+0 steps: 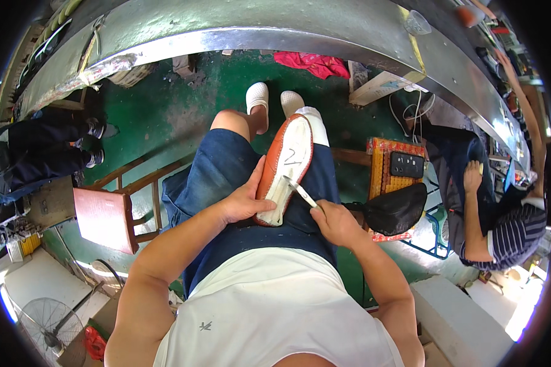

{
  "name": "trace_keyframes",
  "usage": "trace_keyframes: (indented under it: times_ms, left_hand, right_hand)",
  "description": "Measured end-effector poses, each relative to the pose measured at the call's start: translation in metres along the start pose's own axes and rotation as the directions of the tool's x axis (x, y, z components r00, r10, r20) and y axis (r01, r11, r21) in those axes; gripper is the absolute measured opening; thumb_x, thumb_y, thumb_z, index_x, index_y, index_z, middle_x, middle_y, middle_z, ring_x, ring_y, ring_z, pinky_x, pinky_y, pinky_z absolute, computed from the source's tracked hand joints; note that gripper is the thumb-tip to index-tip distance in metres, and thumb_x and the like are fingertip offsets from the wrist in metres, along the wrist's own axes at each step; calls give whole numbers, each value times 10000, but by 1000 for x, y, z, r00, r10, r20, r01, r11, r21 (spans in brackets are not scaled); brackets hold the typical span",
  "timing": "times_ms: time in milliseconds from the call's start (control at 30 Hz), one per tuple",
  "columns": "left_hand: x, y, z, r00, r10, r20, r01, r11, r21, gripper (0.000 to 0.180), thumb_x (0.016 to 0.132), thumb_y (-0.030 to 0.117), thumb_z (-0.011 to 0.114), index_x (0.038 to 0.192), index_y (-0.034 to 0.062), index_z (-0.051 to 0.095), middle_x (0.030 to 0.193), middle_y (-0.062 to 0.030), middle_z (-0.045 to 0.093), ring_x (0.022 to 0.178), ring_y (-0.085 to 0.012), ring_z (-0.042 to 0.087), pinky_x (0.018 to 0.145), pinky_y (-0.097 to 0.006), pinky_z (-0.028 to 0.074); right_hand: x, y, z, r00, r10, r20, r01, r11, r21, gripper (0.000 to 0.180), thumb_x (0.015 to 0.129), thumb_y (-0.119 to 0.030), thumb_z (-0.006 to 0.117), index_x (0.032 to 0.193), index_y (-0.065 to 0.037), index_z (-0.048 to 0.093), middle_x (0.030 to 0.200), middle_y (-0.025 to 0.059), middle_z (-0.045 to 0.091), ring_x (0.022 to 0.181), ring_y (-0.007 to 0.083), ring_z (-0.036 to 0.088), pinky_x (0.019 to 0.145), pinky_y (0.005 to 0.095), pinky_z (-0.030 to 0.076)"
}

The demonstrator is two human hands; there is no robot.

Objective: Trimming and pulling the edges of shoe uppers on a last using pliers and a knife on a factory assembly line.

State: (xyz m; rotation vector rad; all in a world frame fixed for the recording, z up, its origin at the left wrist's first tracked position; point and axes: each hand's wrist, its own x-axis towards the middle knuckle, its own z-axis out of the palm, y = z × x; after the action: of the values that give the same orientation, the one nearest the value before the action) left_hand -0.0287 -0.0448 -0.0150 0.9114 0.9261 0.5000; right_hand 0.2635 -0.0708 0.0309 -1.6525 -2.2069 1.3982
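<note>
Shoe (265, 183), sole (298, 144) up, on lap (209, 168).
Left hand (243, 200) clasps its near end, shoe at two o'clock; right hand (337, 224) holds a slim tool (302, 194), tip at sole, shoe at eleven.

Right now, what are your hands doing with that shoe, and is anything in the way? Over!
Left hand holding orange-brown shoe, sole up. Right hand gripping slim tool, tip at pale sole. Nothing covering the tip.
</note>
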Motion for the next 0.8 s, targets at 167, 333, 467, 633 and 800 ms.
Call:
trace_keyframes:
  times_ms: [167,333,467,633,800]
  left_hand:
    - [-7,15,-5,999,29,-26,-37,920,-391,1100,833,-1,750,1659,75,28,1620,-143,351,1460,-220,399,1202,-351,316]
    - [-30,94,13,969,248,-1,-174,675,-717,980,900,106,742,1659,97,122,1589,-111,418,1431,-238,469,1163,-398,409]
    - [-4,121,-33,986,166,7,-114,704,-701,638,1020,311,562,1538,-6,367,1497,-210,511,1325,-316,579,1072,-460,511]
    - [35,169,-14,945,326,43,-169,592,-788,806,1000,737,333,1540,146,426,1405,-214,585,1272,-429,588,977,-610,532]
    - [33,177,5,955,296,-14,-189,574,-796,724,1033,677,342,1475,117,461,1290,-144,640,1134,-366,670,910,-529,566]
  right_hand:
    - [-2,17,4,997,20,-74,12,911,413,394,1093,-323,439,1003,15,621,770,139,666,732,278,684,726,406,537]
    - [-9,33,12,984,154,-90,-94,876,474,425,1096,-342,433,967,13,629,775,125,684,731,234,697,723,375,547]
    - [-3,2,-2,996,86,-15,-84,991,106,393,1040,-379,544,1008,-8,667,840,168,721,761,319,728,728,424,569]
    - [-4,-35,-15,982,-178,-63,132,886,-444,439,924,-433,700,1127,-43,694,1043,158,683,964,341,705,807,435,590]
    - [15,-63,-60,770,-505,-390,397,857,-327,427,857,-271,805,1186,-30,681,1164,160,629,987,336,677,806,422,582]
